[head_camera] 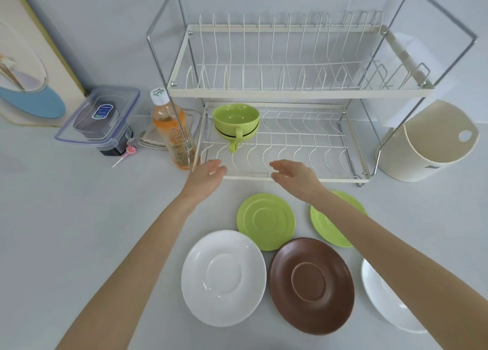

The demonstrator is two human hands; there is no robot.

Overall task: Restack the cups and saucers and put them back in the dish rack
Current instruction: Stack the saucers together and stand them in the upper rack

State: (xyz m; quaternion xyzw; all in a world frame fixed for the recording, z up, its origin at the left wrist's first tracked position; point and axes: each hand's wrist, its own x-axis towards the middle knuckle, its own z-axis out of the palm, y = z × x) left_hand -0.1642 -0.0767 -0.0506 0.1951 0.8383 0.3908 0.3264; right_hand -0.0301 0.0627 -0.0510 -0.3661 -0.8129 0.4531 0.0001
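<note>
left of the dish rack [298, 93], a bottle [173, 131] label's writing is unreadable.

The stacked cups [235, 124] sit at the far left of the dish rack [290, 176] lower tier. Five saucers [265, 221] lie on the counter [79, 217] near the rack's front. A bottle [173, 133] stands left of the rack, a bin [427, 141] right.

- The far-right white saucer [390, 299] is cut off by the frame's right edge and partly covered by the right forearm.
- The right green saucer [327, 225] lies partly under that same forearm.
- How many cups sit in the green cup stack [235, 124] cannot be told.
- The bottle [171, 133] label is too small to read.
</note>
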